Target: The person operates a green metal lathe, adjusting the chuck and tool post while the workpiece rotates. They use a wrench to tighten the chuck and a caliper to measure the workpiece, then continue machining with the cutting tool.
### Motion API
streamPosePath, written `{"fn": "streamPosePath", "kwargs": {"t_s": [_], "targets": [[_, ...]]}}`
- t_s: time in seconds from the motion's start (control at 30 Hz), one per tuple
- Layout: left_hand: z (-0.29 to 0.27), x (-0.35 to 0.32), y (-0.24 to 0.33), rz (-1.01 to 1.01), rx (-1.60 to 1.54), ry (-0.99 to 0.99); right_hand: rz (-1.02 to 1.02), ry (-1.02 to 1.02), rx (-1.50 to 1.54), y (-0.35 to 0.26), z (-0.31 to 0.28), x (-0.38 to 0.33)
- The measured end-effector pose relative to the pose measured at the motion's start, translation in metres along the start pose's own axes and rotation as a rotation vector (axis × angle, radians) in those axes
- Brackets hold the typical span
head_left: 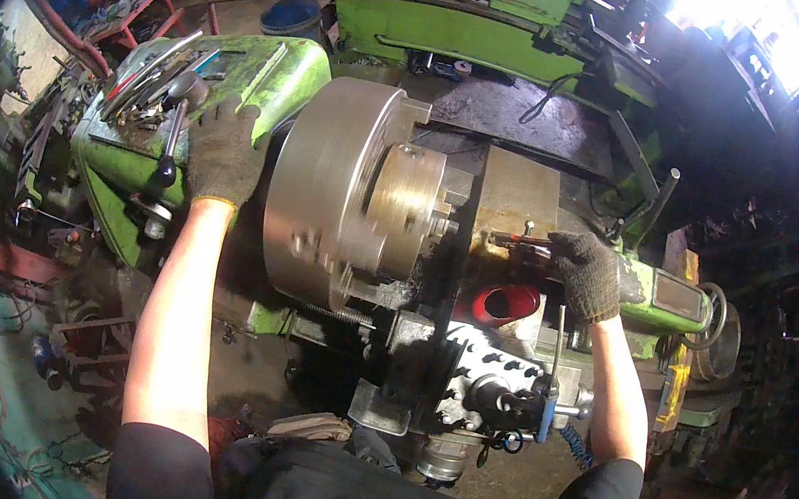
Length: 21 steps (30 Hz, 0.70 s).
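Observation:
My left hand (225, 159), in a dark knitted glove, rests on the green headstock (286, 79) of a lathe, with its fingers laid out flat. It is beside a black-knobbed lever (170, 150) and to the left of the large steel chuck (317, 191). A smaller jawed chuck (404, 206) sits in front of the large one, between its jaws. My right hand (588, 276), gloved alike, is closed around a slim tool with reddish-brown handles (519, 240), whose kind I cannot make out. That tool points left toward the small chuck, over a brownish metal block (522, 190).
Below the right hand lies a red, cup-like piece (505, 306) with a dark opening. Nearer stands the bolted tool post (492, 388) with a blue-handled lever (546, 419). Assorted hand tools (147, 88) lie on the headstock. Another green machine (425, 26) stands behind.

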<state>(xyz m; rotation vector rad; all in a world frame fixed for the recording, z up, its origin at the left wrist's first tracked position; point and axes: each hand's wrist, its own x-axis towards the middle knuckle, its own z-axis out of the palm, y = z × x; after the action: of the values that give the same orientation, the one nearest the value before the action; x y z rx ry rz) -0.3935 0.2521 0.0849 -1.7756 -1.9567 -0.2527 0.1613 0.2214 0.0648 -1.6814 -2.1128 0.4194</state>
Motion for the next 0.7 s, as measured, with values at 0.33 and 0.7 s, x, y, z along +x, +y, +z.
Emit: {"fn": "streamPosePath", "kwargs": {"t_s": [0.33, 0.7], "targets": [[0.004, 0.008, -0.002, -0.009, -0.025, 0.003, -0.022, 0.024, -0.125, 0.005, -0.005, 0.003], [-0.012, 0.006, 0.005, -0.043, -0.014, -0.064, -0.112, -0.054, -0.191, -0.007, -0.005, 0.006]]}}
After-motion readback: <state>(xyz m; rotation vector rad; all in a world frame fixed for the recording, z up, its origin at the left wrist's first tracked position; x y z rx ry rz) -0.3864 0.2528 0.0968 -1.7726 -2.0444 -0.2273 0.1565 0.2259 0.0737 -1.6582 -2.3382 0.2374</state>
